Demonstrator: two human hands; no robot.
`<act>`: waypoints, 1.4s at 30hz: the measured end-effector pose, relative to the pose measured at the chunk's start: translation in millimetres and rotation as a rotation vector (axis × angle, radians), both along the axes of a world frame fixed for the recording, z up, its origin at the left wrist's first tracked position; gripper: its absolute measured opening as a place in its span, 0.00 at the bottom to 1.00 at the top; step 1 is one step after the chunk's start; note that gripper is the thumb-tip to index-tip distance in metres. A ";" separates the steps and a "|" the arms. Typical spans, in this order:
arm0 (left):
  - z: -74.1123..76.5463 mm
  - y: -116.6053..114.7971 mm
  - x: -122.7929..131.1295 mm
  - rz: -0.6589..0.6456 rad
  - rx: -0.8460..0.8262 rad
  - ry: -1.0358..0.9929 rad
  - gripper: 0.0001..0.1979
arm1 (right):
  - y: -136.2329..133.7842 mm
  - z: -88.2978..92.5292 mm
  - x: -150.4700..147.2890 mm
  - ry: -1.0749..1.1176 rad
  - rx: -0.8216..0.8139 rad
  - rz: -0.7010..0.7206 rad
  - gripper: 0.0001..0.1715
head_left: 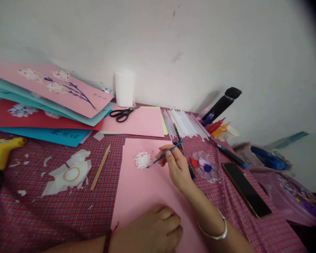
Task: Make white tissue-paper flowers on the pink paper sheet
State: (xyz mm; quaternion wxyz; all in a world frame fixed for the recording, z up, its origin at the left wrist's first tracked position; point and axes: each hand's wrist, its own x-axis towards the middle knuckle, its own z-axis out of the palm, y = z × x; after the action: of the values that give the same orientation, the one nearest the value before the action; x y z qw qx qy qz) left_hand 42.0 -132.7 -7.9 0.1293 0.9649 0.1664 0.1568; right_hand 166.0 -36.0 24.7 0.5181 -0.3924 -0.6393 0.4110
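Observation:
My right hand [175,165] pinches a thin blue paintbrush [166,155], its tip touching a white crumpled paper flower [142,160] speckled with red, stuck on a pink sheet [139,191]. My left hand [155,230] rests on the near part of that pink sheet, fingers curled under, nothing visible in it. A clear paint palette [204,166] with red, lilac and blue blobs lies just right of my right hand.
Black scissors [123,113] on another pink sheet, a stack of coloured flower cards [42,102] at left, a yellow glue gun [2,151], a wooden stick [100,168], paper scraps, white strips [184,123], paint bottles [217,126], a black phone [246,189], a white roll [124,88] by the wall.

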 end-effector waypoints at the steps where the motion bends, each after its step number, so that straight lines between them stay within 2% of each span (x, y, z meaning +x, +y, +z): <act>1: -0.4 -0.1 -0.1 0.003 0.005 -0.009 0.11 | -0.4 0.3 0.1 0.007 0.003 -0.010 0.11; 6: 1.9 0.4 -0.3 0.000 0.038 -0.031 0.09 | -3.6 4.1 -0.5 0.074 0.066 -0.093 0.10; 11: 3.3 0.2 0.6 0.019 0.056 -0.036 0.07 | -5.1 3.8 -3.6 -0.012 0.044 -0.070 0.10; 16: 0.1 -1.5 0.2 0.036 0.061 -0.048 0.06 | -6.3 3.8 -3.2 0.033 0.086 -0.117 0.10; 20: -3.2 -1.6 -0.1 0.030 0.063 -0.052 0.07 | -6.0 3.1 -2.4 -0.030 0.086 -0.082 0.10; 25: -4.5 -1.9 -0.2 0.032 0.067 -0.071 0.07 | -4.8 4.8 0.3 -0.045 0.130 -0.154 0.10; 29: -4.6 -2.5 0.0 0.049 0.067 -0.079 0.07 | -4.5 4.0 -0.2 -0.072 0.089 -0.115 0.11; 34: -5.4 -2.1 0.2 0.029 0.075 -0.077 0.07 | -4.3 2.8 -0.9 -0.076 0.149 -0.154 0.10; 39: -4.7 -2.1 0.0 0.044 0.074 -0.085 0.07 | -6.8 4.3 -1.8 -0.166 0.173 -0.093 0.11; 42: -4.3 -2.2 0.2 0.044 0.071 -0.091 0.07 | -10.1 6.4 -2.5 -0.122 0.198 -0.112 0.11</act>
State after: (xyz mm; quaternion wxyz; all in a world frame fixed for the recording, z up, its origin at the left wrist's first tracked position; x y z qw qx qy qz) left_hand 42.2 -134.9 -12.2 0.0989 0.9568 0.1759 0.2093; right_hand 163.5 -46.1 31.2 0.5367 -0.3988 -0.6841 0.2914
